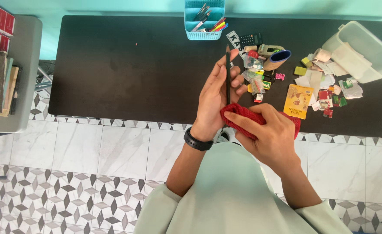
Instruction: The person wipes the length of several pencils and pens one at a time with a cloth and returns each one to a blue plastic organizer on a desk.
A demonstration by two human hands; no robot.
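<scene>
Standing just behind the person, I see the left hand [214, 97] holding 1 dark pencil [228, 76] upright at the centre of the frame, its point up, with the fingers curled around the shaft in a closed grip. The right hand [271, 134] is closed on 1 red knitted cloth [247, 115], and the cloth is bunched around the lower end of the pencil, just below centre. Both hands hang over the near edge of the black surface [126, 73], not resting on it.

As I judge it, the pencil is partway through being wiped: the lower end sits inside the cloth, the upper length stands bare. Whether that bare part is done I cannot tell.

Counting what lies about: 1 blue basket [204, 21] of pens at the top centre, 1 clear plastic tub [364, 52] tipped on its side at the upper right, 1 yellow booklet [298, 100] right of centre, 1 calculator [250, 40] above the hands, and 1 blue-rimmed cup [277, 60] lying beside it. Small erasers, clips and paper scraps spread between the tub and the hands, too many and too small to count. The pens in the basket overlap, so I give no number. 1 black wristband [197, 142] circles the left wrist.
</scene>
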